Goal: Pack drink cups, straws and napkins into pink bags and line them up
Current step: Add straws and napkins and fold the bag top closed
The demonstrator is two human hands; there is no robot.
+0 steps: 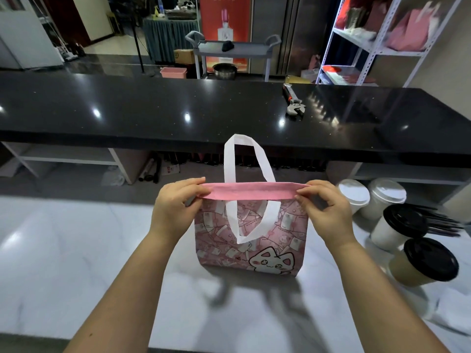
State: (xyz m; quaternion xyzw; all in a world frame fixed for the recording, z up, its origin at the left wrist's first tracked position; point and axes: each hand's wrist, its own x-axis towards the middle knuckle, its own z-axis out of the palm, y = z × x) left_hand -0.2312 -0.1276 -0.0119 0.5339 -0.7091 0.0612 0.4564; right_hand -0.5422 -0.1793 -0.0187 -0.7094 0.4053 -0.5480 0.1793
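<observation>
Pink bag [251,240] rim pinched by left hand [175,210] and right hand [328,210]; floppy fabric may collapse shut before cups [400,230] go in.

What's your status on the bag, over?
Left hand and right hand both pinch the pink bag rim. Bag upright at white counter. Cups wait at right, nothing blocking.

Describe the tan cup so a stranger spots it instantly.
Start at the white marble table and look right of the pink bag, where four cups cluster. The tan cup is nearest the viewer; its black-lidded neighbour has a white body, and the two cups behind wear pale lids.
</observation>
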